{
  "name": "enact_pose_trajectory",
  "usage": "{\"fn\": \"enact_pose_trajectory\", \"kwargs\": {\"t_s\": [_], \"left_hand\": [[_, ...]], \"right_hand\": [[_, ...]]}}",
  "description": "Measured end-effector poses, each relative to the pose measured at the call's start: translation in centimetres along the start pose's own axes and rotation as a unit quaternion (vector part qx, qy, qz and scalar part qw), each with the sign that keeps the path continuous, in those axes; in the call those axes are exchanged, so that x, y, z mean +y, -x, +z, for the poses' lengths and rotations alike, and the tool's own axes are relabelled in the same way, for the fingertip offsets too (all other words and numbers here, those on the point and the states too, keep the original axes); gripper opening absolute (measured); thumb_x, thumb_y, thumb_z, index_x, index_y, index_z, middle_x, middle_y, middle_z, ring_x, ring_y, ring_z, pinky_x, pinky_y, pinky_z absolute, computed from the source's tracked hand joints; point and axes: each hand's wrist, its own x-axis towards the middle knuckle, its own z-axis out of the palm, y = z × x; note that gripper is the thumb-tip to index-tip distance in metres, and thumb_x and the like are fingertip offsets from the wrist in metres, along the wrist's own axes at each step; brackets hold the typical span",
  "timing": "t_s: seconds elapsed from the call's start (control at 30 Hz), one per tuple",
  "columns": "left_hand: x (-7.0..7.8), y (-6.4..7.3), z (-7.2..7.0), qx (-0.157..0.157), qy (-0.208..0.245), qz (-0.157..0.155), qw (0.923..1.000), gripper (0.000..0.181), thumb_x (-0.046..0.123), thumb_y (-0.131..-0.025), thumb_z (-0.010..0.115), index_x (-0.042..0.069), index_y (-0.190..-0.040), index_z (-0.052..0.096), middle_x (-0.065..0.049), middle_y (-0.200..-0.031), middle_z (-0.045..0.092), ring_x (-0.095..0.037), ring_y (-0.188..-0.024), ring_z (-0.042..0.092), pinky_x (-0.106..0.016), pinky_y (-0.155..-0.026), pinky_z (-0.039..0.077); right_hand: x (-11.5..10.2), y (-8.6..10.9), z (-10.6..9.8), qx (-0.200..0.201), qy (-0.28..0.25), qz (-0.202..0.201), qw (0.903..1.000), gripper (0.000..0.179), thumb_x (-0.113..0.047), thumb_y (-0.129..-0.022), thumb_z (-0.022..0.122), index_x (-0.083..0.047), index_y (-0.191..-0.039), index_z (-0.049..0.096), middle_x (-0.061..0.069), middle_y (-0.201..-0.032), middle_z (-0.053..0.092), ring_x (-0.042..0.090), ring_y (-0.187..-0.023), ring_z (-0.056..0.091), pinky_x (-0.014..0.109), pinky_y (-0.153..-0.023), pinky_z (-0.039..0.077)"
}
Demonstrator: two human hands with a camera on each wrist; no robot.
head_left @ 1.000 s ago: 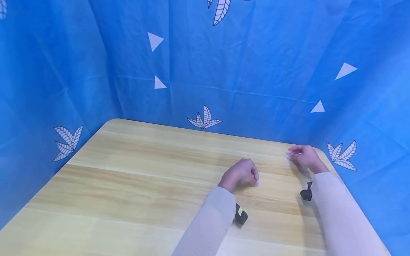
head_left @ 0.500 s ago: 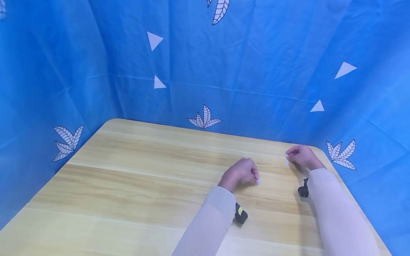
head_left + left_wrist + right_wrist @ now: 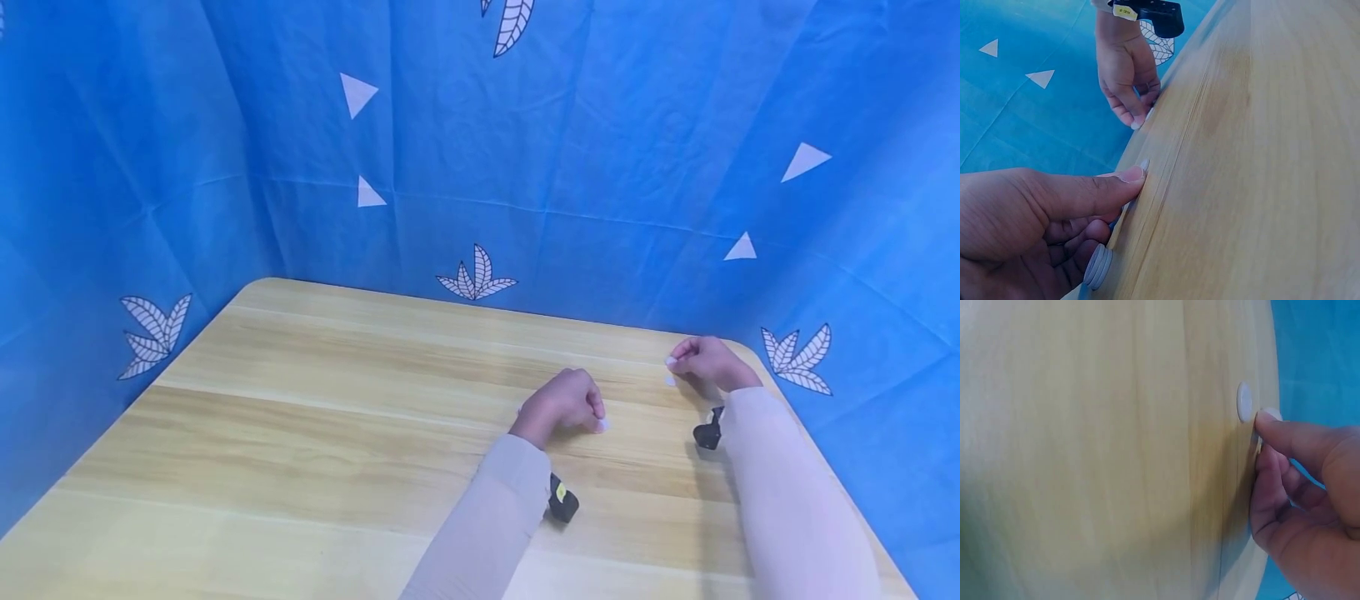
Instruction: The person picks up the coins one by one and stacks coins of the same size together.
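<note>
My left hand [image 3: 564, 406] is over the right-middle of the wooden table, pinching a small white disc [image 3: 1145, 164] between thumb and fingers. Beside its curled lower fingers stands a short stack of white discs [image 3: 1098, 267], which the hand hides in the head view. Near the far right corner, my right hand [image 3: 708, 363] pinches another white disc [image 3: 671, 362] at its fingertips; the thumb covers most of that disc in the right wrist view. One more white disc [image 3: 1244, 402] lies flat on the wood, just beside the right thumb tip.
A pale wooden table [image 3: 300, 433] with rounded corners fills the lower view. Blue curtain [image 3: 465, 150] printed with leaves and triangles hangs closely around its back and sides. Each wrist carries a black camera [image 3: 562, 500].
My right hand has shifted slightly left, and its fingertips have closed on the farther of the two discs there. The left hand has stayed in place with its disc.
</note>
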Motion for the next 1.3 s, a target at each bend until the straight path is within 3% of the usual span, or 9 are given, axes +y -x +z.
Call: {"fn": "enact_pose_trajectory", "kwargs": {"t_s": [0.47,0.77,1.07,1.3], "left_hand": [[-0.3,0.4,0.2,0.006,0.012,0.000,0.9999,0.016,0.019,-0.073,0.082,0.022,-0.072,0.067,0.012,-0.078,0.060,-0.009,-0.074,0.053,-0.026,-0.069,0.045],[-0.6,0.1,0.4,0.001,0.015,-0.002,0.9999,0.015,0.020,-0.074,0.082,0.022,-0.072,0.067,0.012,-0.078,0.060,-0.009,-0.073,0.053,-0.025,-0.067,0.045],[-0.4,0.1,0.2,0.003,0.013,-0.003,0.9999,0.014,0.019,-0.075,0.082,0.021,-0.073,0.067,0.011,-0.078,0.060,-0.009,-0.071,0.052,-0.025,-0.066,0.045],[0.0,0.0,0.2,0.004,0.009,0.002,0.9999,0.015,0.018,-0.075,0.082,0.021,-0.072,0.067,0.011,-0.077,0.060,-0.009,-0.071,0.052,-0.025,-0.065,0.045]], "right_hand": [[0.8,0.6,-0.5,0.005,-0.081,-0.021,0.9964,0.027,-0.011,-0.091,0.062,0.007,-0.112,0.057,0.017,-0.101,0.063,0.022,-0.082,0.060,0.030,-0.071,0.052],[0.5,2.1,-1.2,0.023,-0.020,-0.041,0.9987,0.028,-0.014,-0.090,0.065,0.004,-0.112,0.060,0.016,-0.101,0.064,0.026,-0.089,0.060,0.031,-0.075,0.051],[-0.2,3.9,-1.7,0.043,0.033,-0.089,0.9945,0.024,-0.013,-0.088,0.067,0.002,-0.107,0.065,0.015,-0.100,0.065,0.024,-0.092,0.056,0.028,-0.074,0.047],[-0.6,5.3,-2.0,0.032,0.033,-0.101,0.9938,0.021,-0.007,-0.087,0.065,0.004,-0.106,0.065,0.016,-0.098,0.066,0.021,-0.086,0.060,0.027,-0.070,0.050]]}}
